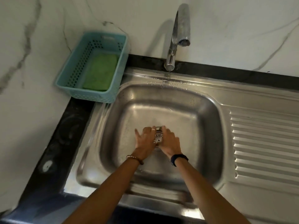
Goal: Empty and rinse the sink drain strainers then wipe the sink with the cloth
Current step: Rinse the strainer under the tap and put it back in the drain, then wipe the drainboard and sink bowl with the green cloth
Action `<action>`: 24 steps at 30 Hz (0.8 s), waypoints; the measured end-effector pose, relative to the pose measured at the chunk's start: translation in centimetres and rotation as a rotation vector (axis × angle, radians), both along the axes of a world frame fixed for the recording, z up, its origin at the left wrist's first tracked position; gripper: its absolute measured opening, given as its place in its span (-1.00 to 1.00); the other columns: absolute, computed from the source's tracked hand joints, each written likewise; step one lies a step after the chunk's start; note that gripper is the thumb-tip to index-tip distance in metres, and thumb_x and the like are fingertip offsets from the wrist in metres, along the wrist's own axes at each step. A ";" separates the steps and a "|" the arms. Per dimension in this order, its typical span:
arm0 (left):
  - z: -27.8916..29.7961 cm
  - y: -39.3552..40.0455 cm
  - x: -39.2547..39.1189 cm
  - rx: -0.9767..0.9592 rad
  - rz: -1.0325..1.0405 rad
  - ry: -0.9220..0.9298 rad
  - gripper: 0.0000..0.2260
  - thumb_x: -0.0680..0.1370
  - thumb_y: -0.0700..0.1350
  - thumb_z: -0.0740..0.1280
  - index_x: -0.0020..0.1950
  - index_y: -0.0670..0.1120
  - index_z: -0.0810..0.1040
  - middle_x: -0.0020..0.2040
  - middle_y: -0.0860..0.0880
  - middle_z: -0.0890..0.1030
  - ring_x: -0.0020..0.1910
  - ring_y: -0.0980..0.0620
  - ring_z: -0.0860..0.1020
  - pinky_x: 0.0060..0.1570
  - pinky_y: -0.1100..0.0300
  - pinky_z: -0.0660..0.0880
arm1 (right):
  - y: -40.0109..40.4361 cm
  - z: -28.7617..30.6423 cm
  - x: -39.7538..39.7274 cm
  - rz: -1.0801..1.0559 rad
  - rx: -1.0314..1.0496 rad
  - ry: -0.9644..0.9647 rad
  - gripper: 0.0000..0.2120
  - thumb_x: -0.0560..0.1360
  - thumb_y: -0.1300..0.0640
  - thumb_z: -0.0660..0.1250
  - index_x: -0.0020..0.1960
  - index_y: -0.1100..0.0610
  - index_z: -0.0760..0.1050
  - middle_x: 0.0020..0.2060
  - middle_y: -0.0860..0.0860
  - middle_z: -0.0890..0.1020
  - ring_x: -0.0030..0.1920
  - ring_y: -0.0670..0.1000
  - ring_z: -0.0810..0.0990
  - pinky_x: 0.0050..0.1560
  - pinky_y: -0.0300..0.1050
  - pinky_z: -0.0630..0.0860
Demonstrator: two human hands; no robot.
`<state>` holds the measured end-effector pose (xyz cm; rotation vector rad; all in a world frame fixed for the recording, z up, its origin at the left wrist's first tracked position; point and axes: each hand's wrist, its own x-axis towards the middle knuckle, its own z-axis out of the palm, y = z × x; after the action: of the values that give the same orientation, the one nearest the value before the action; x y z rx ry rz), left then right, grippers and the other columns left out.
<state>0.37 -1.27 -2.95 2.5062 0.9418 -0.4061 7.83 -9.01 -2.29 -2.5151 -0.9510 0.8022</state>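
Both my hands are down in the steel sink [163, 97], at the middle of its floor. Between them sits a round metal drain strainer [158, 137] with slots radiating from its centre. My left hand [145, 139] lies against its left side with fingers spread. My right hand [169, 142] curls around its right side, fingers over the top rim. Whether the strainer is lifted or seated in the drain I cannot tell. A green cloth [101, 71] lies in the blue basket [90, 92] at the back left.
The chrome tap [176, 36] stands behind the sink; no water stream is visible, though drops wet the back rim. A ribbed steel draining board [262, 146] lies to the right. A dark counter strip [61, 143] runs along the left, under a marble-patterned wall.
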 end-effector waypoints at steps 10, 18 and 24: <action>14.8 4.5 -4.4 0.419 0.195 -0.655 -0.74 0.51 -0.21 0.25 0.18 -0.04 0.53 0.12 -0.03 0.61 0.07 -0.03 0.58 -0.09 0.10 0.56 | 6.5 13.2 -2.1 -0.037 0.631 0.054 -0.86 0.55 0.19 0.26 0.05 0.07 0.57 -0.10 -0.01 0.68 -0.12 -0.05 0.64 -0.09 -0.19 0.59; 18.8 18.2 -6.2 0.465 0.273 -0.668 -0.76 0.50 -0.33 0.21 0.13 -0.26 0.53 0.11 -0.21 0.60 0.20 -0.16 0.52 0.17 0.00 0.48 | 20.8 20.3 -5.0 0.155 0.633 -0.123 -0.82 0.54 0.22 0.21 0.06 0.17 0.56 -0.01 0.10 0.67 -0.01 0.07 0.62 -0.06 -0.07 0.53; 16.1 23.1 -5.2 0.138 0.325 -0.277 -0.79 0.53 -0.14 0.23 0.09 -0.21 0.51 0.11 -0.19 0.60 0.09 -0.15 0.55 0.10 0.00 0.50 | 28.1 16.9 -4.5 0.155 0.218 -0.232 -0.78 0.56 0.28 0.14 0.12 0.33 0.48 0.12 0.26 0.58 0.13 0.21 0.55 0.05 -0.01 0.47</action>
<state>-4.87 21.80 13.16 2.3849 1.2658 0.1091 3.33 19.12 14.58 -2.4002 -1.2500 0.4249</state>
